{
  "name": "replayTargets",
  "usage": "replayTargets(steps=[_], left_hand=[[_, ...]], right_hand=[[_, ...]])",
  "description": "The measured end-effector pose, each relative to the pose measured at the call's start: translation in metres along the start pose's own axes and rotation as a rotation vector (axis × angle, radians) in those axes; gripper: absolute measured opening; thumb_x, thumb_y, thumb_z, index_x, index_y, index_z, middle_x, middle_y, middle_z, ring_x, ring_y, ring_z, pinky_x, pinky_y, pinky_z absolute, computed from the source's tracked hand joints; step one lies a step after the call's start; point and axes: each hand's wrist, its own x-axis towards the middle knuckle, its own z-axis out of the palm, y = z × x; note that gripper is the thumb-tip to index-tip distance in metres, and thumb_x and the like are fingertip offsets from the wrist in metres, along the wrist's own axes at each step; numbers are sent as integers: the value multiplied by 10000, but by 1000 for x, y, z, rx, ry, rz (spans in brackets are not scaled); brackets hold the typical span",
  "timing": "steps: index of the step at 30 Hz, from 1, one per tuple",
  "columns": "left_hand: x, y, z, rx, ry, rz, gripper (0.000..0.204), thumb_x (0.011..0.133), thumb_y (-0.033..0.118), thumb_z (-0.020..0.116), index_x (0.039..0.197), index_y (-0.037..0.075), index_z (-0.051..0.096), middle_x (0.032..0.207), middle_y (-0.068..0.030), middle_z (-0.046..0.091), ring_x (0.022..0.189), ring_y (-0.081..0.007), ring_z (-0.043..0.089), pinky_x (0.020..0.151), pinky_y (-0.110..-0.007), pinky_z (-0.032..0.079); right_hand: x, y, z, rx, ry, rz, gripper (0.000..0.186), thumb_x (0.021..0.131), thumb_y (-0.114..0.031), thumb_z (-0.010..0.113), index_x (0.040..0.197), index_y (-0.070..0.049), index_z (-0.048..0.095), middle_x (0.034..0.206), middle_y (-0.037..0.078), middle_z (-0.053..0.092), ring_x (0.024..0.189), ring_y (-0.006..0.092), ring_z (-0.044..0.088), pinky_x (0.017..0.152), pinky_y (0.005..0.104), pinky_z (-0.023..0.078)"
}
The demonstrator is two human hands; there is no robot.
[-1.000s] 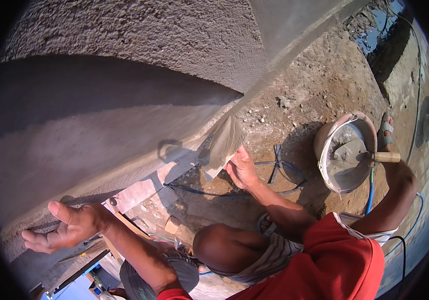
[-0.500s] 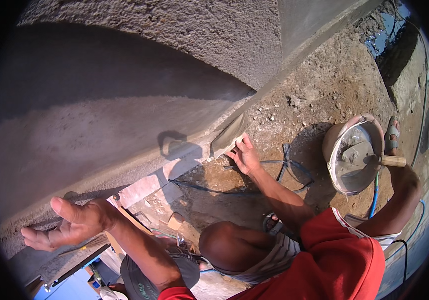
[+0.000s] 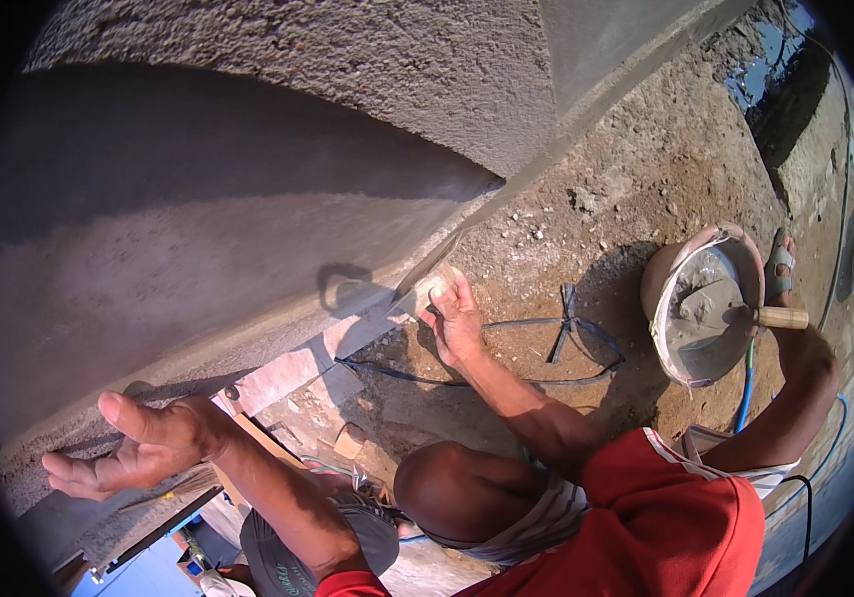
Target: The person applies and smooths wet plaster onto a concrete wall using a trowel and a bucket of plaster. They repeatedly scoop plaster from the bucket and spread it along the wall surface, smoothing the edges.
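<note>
Near the base of the grey plastered wall (image 3: 208, 239), my right hand (image 3: 457, 323) grips a thin flat tool (image 3: 432, 279) bearing grey mortar, held against the lower edge; much of the tool is hidden. At the lower left, my left hand (image 3: 133, 448) is open, palm turned upward and fingers curled loosely beside the rough wall foot, holding nothing. A bucket (image 3: 661, 308) of grey mortar stands to the right, with a wooden-handled trowel (image 3: 780, 318) resting in it.
Gravelly dirt ground (image 3: 626, 169) borders the wall, with a dark strap (image 3: 566, 323) lying on it. A blue hose (image 3: 746, 403) runs beside the bucket. My bent knees and sandalled foot (image 3: 780, 261) are close by. A wet trench (image 3: 760, 70) lies at top right.
My right hand has moved leftward along the wall's lower edge, bringing the mortar-laden tool against it; less of the tool shows now. My left hand stays in much the same pose.
</note>
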Motion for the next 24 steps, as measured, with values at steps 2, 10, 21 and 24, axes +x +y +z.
replayTargets(steps=[2,10,21,24], left_hand=[[-2,2,0,-11,2,-37,689,791,369,656,1313,-1,400,1355,-204,299,1315,-310,230,1066,-442,214],[0,7,1,-34,8,-85,690,787,358,669,1317,4,405,1370,-207,291,1334,-302,207,1070,-429,212],[-1,7,1,-33,-2,-71,683,792,335,662,1314,-17,398,1370,-204,300,1338,-306,193,1060,-423,222],[-1,10,2,-26,4,-81,690,791,344,662,1315,-18,397,1369,-207,304,1339,-306,189,1056,-429,228]], right_hand=[[-22,-2,15,-46,-16,15,483,855,-83,626,1282,-153,412,1060,-29,580,918,72,558,768,292,491],[-20,-46,-43,-49,-146,50,471,900,-113,564,1329,-136,371,1191,13,546,1075,169,556,845,371,510],[40,-57,-44,-35,-23,-7,444,907,-121,538,1323,-160,388,1097,-13,559,979,144,569,804,399,507],[44,-52,-55,-46,-32,-13,446,904,-125,546,1320,-160,390,1076,-17,558,976,134,565,796,387,505]])
